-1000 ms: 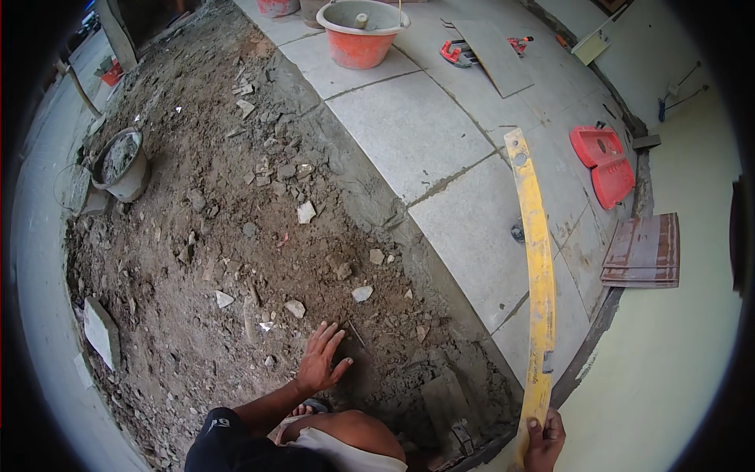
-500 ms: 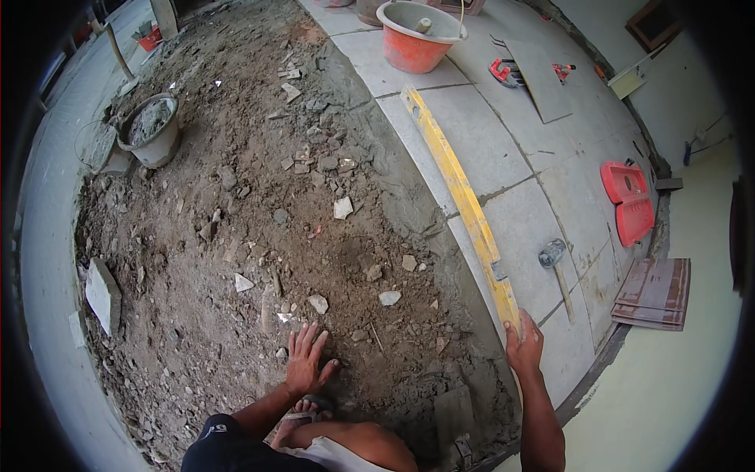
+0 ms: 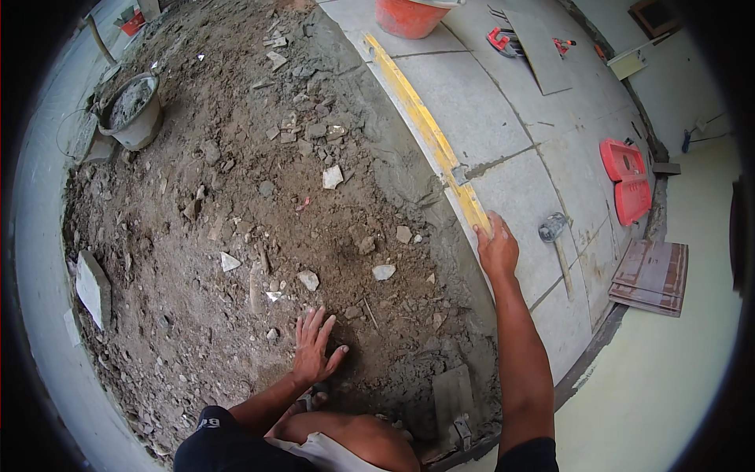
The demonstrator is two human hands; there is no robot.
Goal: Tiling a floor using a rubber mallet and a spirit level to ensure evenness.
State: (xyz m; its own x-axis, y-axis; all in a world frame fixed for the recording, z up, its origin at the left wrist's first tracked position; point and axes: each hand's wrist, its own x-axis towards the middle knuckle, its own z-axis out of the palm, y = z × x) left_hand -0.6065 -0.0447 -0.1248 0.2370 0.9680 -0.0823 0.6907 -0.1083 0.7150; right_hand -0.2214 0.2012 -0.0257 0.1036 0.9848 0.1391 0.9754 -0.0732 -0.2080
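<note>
A long yellow spirit level [image 3: 421,118] lies along the edge of the laid grey tiles [image 3: 484,102], beside a strip of wet mortar [image 3: 405,169]. My right hand [image 3: 497,245] grips its near end, with the arm stretched forward. Over the rubble-strewn soil [image 3: 236,197], my left hand [image 3: 316,346] is spread open with nothing in it; whether it rests on the ground I cannot tell. A flat trowel [image 3: 454,401] lies on the mortar near my knee, to the right. On the tiles right of my right hand lies a rubber mallet [image 3: 553,228].
An orange bucket [image 3: 409,17] stands on the far tiles. A red tile cutter [image 3: 507,42] sits partly under a loose tile [image 3: 539,59]. Farther right are an open red case [image 3: 627,182] and stacked brown tiles [image 3: 651,275]. A mortar bucket [image 3: 132,114] stands at far left.
My right hand has moved forward and slightly left, sliding the spirit level away along the tile edge. My left hand stays spread over the soil. The view has shifted a little.
</note>
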